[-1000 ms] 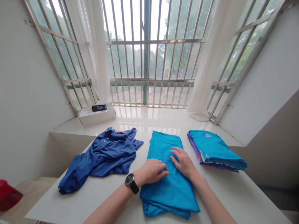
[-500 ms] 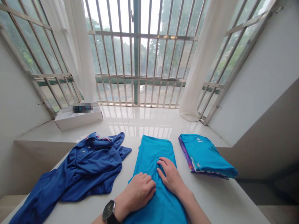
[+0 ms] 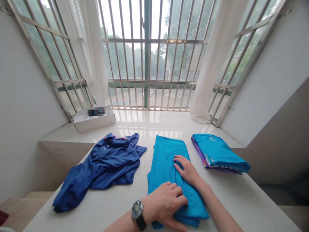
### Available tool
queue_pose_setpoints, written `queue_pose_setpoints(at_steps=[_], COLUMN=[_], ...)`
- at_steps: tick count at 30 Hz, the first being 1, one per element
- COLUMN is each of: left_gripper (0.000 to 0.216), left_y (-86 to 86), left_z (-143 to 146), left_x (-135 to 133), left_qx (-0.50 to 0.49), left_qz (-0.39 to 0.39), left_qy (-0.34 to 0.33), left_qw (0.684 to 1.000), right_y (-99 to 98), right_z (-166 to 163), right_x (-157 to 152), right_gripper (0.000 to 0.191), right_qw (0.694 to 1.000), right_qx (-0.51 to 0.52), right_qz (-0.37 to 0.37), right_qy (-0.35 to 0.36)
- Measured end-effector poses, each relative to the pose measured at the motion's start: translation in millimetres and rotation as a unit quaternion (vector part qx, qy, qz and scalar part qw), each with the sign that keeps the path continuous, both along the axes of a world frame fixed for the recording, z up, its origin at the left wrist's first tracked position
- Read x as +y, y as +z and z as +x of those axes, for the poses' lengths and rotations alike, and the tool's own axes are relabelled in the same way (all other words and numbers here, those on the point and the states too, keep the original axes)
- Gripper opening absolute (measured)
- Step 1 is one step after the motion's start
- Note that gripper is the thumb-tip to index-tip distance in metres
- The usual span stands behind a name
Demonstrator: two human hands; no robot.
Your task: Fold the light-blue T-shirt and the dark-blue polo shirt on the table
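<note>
A turquoise garment (image 3: 166, 154), folded into a long strip, lies on the white table (image 3: 120, 206) in front of me. My left hand (image 3: 166, 201), with a black-strapped watch on its wrist, is over the near part of the cloth; its fingers are bent and a little apart, the thumb stretched out. Flat on the right side of the same garment rests my right hand (image 3: 187, 170), fingers loosely spread. Neither hand grips anything that I can see. Creases run through the fabric near both hands.
To the left a crumpled dark blue polo shirt (image 3: 113, 164) is spread on the table. A stack of folded garments (image 3: 219, 153), turquoise on top, sits at the right. Behind, a white box (image 3: 94, 124) stands on the sill (image 3: 140, 124) by the barred window.
My view has shifted, so everything on the table sits further right and slightly higher. My left hand has moved across the garment to the right and nearer me. The right hand stays on the cloth.
</note>
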State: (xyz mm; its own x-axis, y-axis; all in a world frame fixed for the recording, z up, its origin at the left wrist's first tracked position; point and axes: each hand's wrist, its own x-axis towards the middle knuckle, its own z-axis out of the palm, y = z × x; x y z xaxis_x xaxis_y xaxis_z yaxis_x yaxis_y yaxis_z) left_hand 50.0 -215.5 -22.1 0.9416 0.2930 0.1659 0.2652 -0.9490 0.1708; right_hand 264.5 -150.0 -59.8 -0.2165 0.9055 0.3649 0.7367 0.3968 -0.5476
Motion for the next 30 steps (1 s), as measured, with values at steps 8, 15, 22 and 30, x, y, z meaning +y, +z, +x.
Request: queue_pose_setpoints(at_steps=[8, 15, 22, 30], left_gripper=[0.047, 0.052, 0.021, 0.012], left_y=[22.8, 26.6, 9.0, 8.8], left_z=[-10.0, -17.8, -14.3, -13.0], left_x=[1.3, 12.4, 25.0, 32.2], left_qx=[0.038, 0.049, -0.041, -0.092], left_qz=[-0.041, -0.124, -0.229, -0.269], left_qy=[-0.008, -0.045, -0.017, 0.042], left_qw=[0.998, 0.990, 0.972, 0.958], right_y=[2.9, 9.4, 12.0, 10.3], right_z=[4.0, 3.6, 4.1, 6.6], right_x=[0.4, -1.8, -3.9, -6.4], right_gripper=[0.025, 0.028, 0.035, 0.039], right_qw=[0.997, 0.994, 0.991, 0.990], right_qx=[0.067, 0.105, 0.120, 0.122], right_qz=[-0.017, -0.015, -0.018, -0.024], right_qy=[-0.014, -0.035, -0.053, -0.067])
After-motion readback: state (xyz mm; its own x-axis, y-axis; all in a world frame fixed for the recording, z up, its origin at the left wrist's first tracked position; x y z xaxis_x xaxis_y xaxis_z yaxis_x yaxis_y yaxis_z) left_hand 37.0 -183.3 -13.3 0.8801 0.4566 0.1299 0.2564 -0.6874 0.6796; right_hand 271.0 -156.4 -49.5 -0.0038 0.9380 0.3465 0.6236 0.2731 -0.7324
